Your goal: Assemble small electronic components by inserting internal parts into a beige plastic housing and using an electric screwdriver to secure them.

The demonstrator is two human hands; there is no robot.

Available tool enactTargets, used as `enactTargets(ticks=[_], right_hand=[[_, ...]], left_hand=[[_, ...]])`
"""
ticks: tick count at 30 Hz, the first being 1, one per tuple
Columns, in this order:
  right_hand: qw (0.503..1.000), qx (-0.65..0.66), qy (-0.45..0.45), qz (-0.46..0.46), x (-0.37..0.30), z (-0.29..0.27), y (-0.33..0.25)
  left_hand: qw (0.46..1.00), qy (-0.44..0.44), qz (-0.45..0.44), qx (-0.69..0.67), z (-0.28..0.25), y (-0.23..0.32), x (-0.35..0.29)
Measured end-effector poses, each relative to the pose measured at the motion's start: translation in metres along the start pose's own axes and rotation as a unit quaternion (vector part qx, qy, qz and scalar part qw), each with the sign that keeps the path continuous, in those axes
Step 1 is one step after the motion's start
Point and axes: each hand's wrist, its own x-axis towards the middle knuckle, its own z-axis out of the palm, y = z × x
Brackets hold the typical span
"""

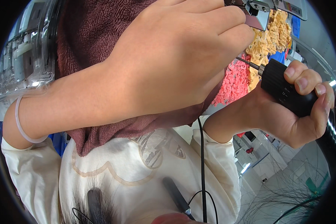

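Note:
My left hand [183, 56] reaches across the upper middle, back of the hand toward me. Its fingers are curled closed, and the fingertips and whatever they pinch are hidden. Right beside its knuckles is a shiny metal fixture [258, 16] with angled plates. My right hand [276, 117] is wrapped around a black electric screwdriver [287, 87]. The thin bit [247, 61] points up and left, with its tip close to the lower fingers of my left hand.
A maroon towel [89, 41] lies under my left forearm. Piles of small pink plastic parts [233, 82] and yellow plastic parts [274, 31] sit behind the bit. Clear plastic trays [30, 56] with grey parts stand at the left. A black cable [202, 160] hangs down in front of me.

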Motion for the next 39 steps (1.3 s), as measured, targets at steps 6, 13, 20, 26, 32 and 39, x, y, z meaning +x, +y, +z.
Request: enactTargets(ticks=[6,13,20,26,32,39], right_hand=[[0.994,0.055,-0.069,0.072,0.007,-0.006,-0.002],[0.99,0.084,-0.114,0.004,0.011,-0.024,0.012],[0.99,0.069,-0.12,0.01,0.002,-0.007,0.013],[0.995,-0.051,-0.033,-0.077,-0.018,0.012,0.015],[0.995,-0.082,-0.015,-0.052,-0.019,0.01,0.012],[0.992,-0.035,0.11,-0.046,-0.018,0.024,0.02]], left_hand=[[1.0,-0.005,-0.008,-0.011,0.0,-0.003,-0.002],[0.999,-0.015,-0.018,-0.03,-0.002,-0.003,-0.003],[0.998,-0.02,-0.027,-0.048,-0.004,-0.006,-0.007],[0.998,-0.017,-0.031,-0.058,-0.003,-0.009,-0.008],[0.997,-0.019,-0.023,-0.077,0.0,-0.008,-0.004],[0.996,-0.014,-0.018,-0.09,0.002,-0.011,-0.002]])
